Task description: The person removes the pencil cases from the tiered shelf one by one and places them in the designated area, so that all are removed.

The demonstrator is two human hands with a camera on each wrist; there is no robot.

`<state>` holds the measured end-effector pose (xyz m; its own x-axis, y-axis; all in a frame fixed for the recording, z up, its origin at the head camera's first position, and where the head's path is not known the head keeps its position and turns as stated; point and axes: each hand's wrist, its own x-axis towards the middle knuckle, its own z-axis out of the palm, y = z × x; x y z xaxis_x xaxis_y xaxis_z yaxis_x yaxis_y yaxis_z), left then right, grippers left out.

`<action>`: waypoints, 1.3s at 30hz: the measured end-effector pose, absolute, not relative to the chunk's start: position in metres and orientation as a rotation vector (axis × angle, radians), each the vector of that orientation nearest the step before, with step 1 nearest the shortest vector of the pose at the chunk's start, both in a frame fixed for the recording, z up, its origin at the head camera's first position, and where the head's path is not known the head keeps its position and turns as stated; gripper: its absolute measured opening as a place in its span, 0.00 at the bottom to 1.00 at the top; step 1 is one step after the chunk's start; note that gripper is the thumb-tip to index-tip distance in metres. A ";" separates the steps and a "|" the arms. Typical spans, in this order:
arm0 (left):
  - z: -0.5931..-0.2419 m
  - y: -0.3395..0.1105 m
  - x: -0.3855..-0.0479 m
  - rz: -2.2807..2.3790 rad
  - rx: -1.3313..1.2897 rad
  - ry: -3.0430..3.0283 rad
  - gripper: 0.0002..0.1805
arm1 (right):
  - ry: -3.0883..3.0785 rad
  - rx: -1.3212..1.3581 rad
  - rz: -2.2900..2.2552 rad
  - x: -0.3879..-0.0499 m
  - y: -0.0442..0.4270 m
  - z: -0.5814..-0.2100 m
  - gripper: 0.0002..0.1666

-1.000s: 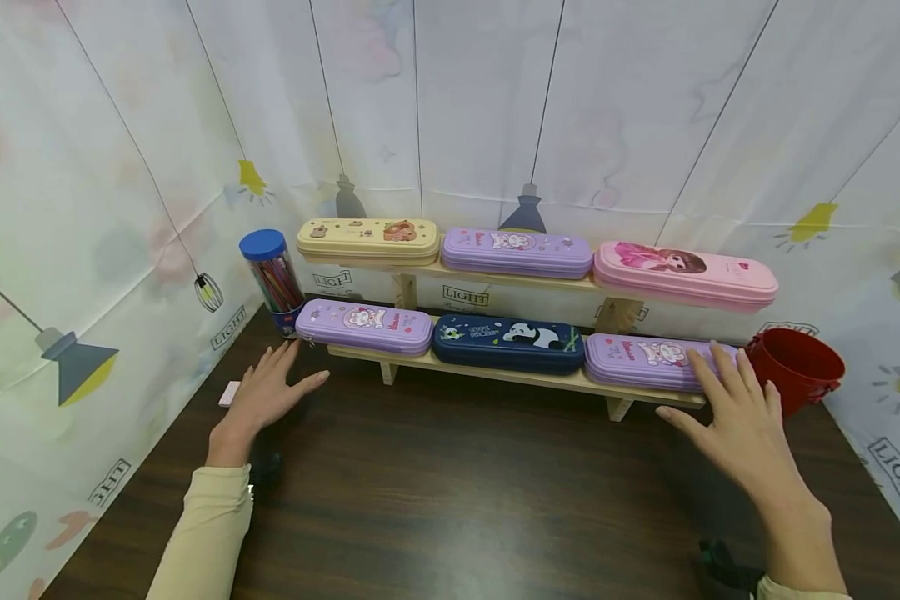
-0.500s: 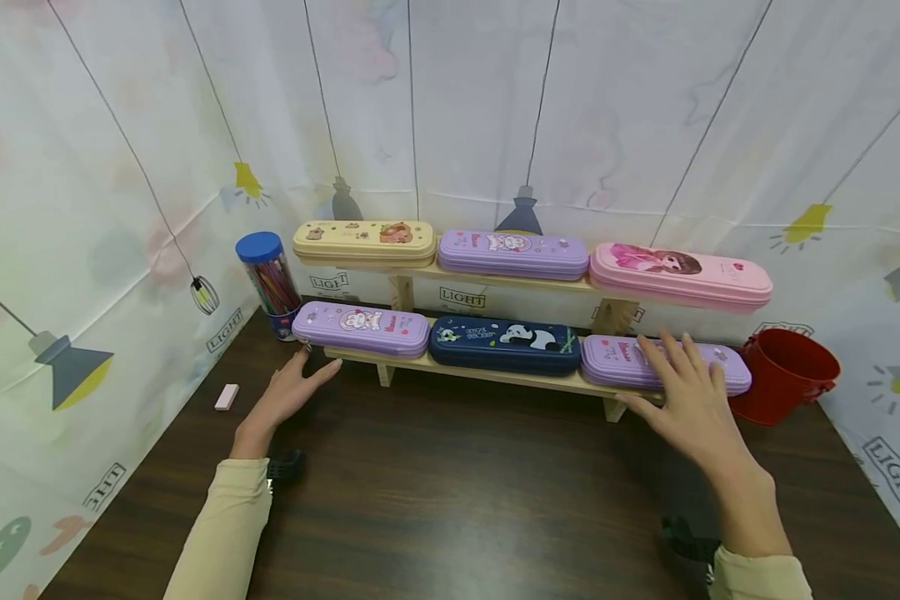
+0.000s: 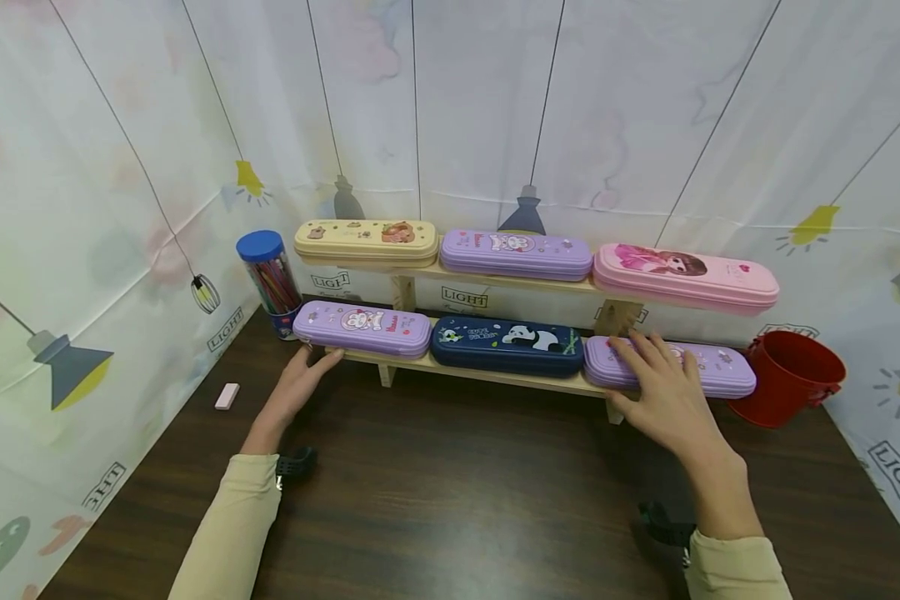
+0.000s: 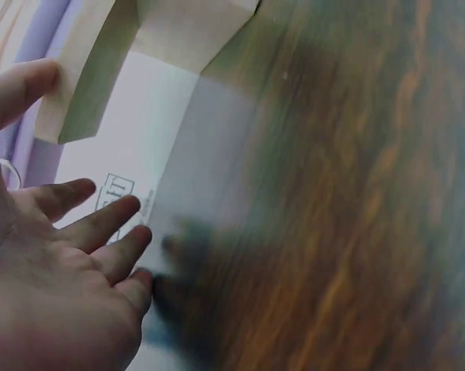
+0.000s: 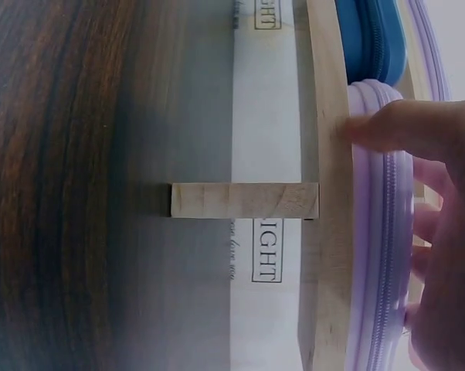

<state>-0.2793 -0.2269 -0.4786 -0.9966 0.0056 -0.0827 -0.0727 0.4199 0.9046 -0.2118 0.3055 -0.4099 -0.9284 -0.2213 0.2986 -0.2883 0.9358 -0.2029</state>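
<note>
Fingers (image 3: 651, 357) of right hand (image 3: 667, 403) partly hide a purple case (image 3: 722, 371), the grip apart, as on left hand (image 3: 294, 389).

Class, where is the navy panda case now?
In the head view, the navy panda case sits mid-row on the lower shelf, between the left purple case and the right purple case, which lies partly under the right hand.

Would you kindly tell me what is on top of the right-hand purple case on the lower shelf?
The right hand is over the purple case; some print shows beside it, but anything beneath is hidden.
</note>
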 end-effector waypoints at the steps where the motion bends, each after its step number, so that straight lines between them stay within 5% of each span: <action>1: -0.479 -0.225 -0.279 1.697 -0.042 2.567 0.49 | -2.828 0.379 0.355 -0.212 0.305 -0.409 0.51; 13: -0.486 -0.205 -0.282 2.284 0.029 1.992 0.34 | -2.815 0.413 0.343 -0.215 0.307 -0.402 0.44; 39: -0.485 -0.198 -0.278 2.563 0.023 1.557 0.34 | -2.920 0.268 0.448 -0.176 0.336 -0.387 0.50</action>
<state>-0.2782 -0.1981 -0.4851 -0.9897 0.1296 -0.0612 -0.1140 -0.4534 0.8840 -0.1756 0.3359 -0.3866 -0.9684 -0.1503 0.1990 -0.2031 0.9384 -0.2796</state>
